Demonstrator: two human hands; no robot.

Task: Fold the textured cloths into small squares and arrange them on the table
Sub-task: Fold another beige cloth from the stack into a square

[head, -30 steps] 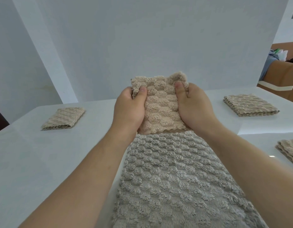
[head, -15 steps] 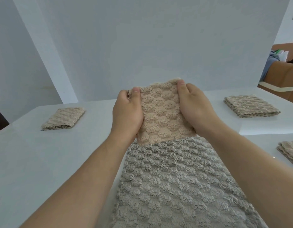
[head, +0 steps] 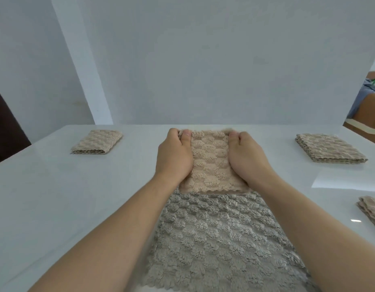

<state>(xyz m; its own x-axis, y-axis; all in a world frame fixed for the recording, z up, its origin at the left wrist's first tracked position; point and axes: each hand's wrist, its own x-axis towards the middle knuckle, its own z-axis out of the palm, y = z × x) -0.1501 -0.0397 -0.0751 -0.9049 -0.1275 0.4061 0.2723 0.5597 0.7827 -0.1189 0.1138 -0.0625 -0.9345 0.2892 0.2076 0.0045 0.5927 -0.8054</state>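
A folded beige bobble-textured cloth point(head: 211, 165) is gripped at its two sides by the left hand point(head: 175, 157) and the right hand point(head: 247, 159), thumbs curled onto its top near the far corners. Its near edge overlaps the far end of a grey textured cloth point(head: 214, 239) spread flat on the white table point(head: 56, 197). Three folded beige cloths lie apart: one far left point(head: 97, 142), one far right point(head: 329, 150), one at the right edge point(head: 371, 209).

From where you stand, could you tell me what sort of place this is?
Probably a room in a home set up for folding: a white table against a white wall, folded cloths spaced out on it, and what looks like a brown sofa at far right.
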